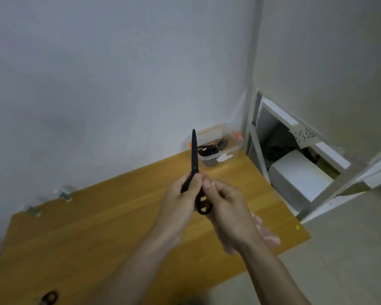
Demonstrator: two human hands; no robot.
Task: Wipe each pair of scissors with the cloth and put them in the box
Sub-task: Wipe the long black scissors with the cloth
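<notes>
A pair of black scissors [194, 150] stands upright above the wooden table [97, 227], blades closed and pointing up. My left hand [180, 194] grips the handle from the left and my right hand [227, 208] grips it from the right, a handle loop showing between them. A pale pink cloth [266, 232] lies on the table under my right wrist, partly hidden. At the table's far corner is a clear plastic box [216, 159] with orange clips that holds dark scissors. Another pair of scissors [50, 297] lies at the near left table edge.
Two small clips [64, 194] sit on the table's far left edge against the white wall. To the right stands a white shelf unit [295, 172] with a white box and a taped label. Grey floor lies right of the table.
</notes>
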